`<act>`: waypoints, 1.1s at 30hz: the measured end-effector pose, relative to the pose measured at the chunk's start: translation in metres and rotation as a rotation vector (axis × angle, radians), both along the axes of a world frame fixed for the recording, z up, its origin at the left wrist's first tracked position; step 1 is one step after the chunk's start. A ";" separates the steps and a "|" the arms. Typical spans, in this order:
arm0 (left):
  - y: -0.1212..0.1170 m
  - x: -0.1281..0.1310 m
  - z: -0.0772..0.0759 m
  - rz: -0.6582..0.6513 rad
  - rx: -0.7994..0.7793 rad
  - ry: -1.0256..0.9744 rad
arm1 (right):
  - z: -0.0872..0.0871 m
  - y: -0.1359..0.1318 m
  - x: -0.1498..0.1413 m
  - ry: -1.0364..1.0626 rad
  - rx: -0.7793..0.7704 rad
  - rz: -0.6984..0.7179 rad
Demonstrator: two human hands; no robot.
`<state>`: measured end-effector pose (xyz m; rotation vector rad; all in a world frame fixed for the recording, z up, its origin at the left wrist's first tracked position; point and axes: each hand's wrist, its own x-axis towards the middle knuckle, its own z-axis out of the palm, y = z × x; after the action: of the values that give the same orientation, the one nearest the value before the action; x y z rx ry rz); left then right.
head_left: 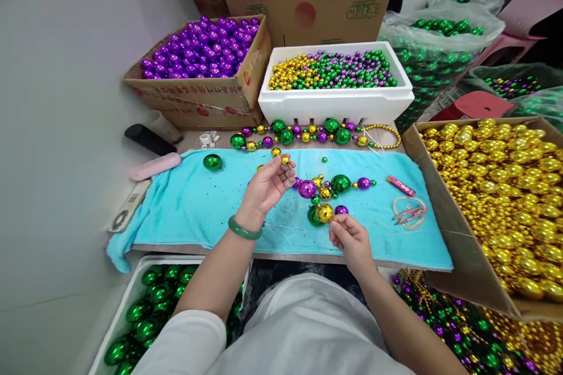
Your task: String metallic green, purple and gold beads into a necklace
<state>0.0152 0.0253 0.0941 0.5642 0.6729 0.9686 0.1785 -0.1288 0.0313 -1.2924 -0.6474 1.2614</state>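
Over the turquoise towel (189,205), my left hand (269,184) pinches a small gold bead (285,160); a thin needle-like piece shows beside it. My right hand (352,237) is closed, its thumb and forefinger at the lower edge of a large gold bead (325,212). Just past my hands lies a partly strung cluster with a purple bead (307,188), a green bead (340,183) and smaller gold ones. A loose green bead (213,162) rests farther left. White thread (284,234) trails on the towel between my wrists.
A finished-looking bead strand (285,137) lies along the back. Behind it stand a carton of purple beads (206,50) and a white foam box (336,105). At right are snips (410,215), a pink packet (400,186) and a carton of gold beads (505,170). Green beads (153,293) sit below left.
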 end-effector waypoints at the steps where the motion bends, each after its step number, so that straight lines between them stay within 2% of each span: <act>1: -0.001 -0.002 0.000 0.002 0.037 0.012 | 0.000 0.000 0.000 -0.002 0.000 0.003; 5: -0.009 -0.006 -0.003 -0.004 0.173 0.147 | 0.001 -0.001 -0.002 -0.009 -0.006 0.025; 9: -0.018 -0.009 -0.010 -0.039 0.226 0.270 | 0.002 0.000 -0.009 0.016 -0.028 0.072; 14: -0.020 -0.017 -0.009 0.063 0.379 0.427 | -0.010 0.003 -0.022 0.014 -0.049 0.231; 18: -0.018 -0.021 0.006 0.116 0.525 0.504 | -0.016 0.011 -0.022 -0.302 0.045 0.271; 21: -0.021 -0.020 0.021 0.137 0.600 0.521 | -0.004 0.020 -0.019 -0.470 0.159 0.186; 24: -0.028 -0.015 0.036 0.113 0.635 0.467 | 0.017 0.031 -0.023 -0.395 0.249 0.165; 27: -0.035 -0.008 0.050 0.122 0.647 0.376 | 0.032 0.042 -0.031 -0.280 0.284 0.234; 30: -0.038 -0.001 0.060 0.128 0.631 0.340 | 0.037 0.050 -0.034 -0.203 0.250 0.272; 33: -0.035 0.001 0.057 0.091 0.606 0.328 | 0.038 0.051 -0.029 -0.179 0.233 0.233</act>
<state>0.0160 -0.0095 0.1508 1.2555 0.6955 1.1823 0.1491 -0.0782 0.0696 -1.1676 -1.0656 1.2222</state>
